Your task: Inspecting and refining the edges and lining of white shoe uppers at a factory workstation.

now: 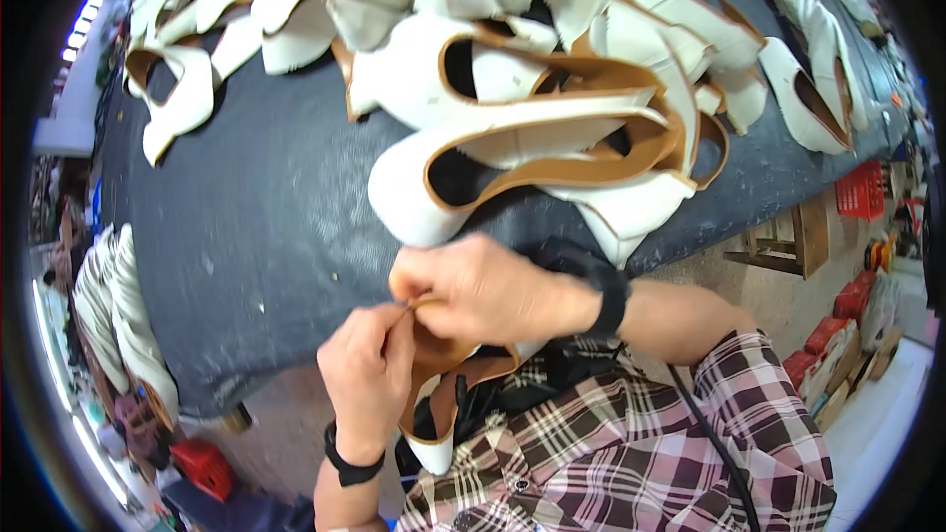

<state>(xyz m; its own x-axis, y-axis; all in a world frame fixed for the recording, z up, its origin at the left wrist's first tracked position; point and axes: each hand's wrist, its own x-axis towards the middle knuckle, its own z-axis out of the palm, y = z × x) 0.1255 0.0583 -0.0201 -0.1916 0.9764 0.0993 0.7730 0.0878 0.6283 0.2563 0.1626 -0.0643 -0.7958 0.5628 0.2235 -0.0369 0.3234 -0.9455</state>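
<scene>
Just off the table's near edge, both my hands meet over a white shoe upper with a tan lining (432,457), which hangs down in front of my plaid shirt. My left hand (367,363) pinches the upper's edge between thumb and fingers. Right beside it, my right hand (483,288) is closed on the same edge, its fingertips touching the left ones. Whether a small tool sits in the fingers cannot be made out. On the table just beyond my right hand lies a larger white shoe upper (409,192), its tan inside showing.
Many more white uppers (434,49) are heaped across the far side of the dark-covered table (266,266). Pale rolled material (118,305) stands at the left. Red baskets (860,191) and a wooden stool (803,241) stand on the floor at right. A black cord (709,429) runs down my shirt.
</scene>
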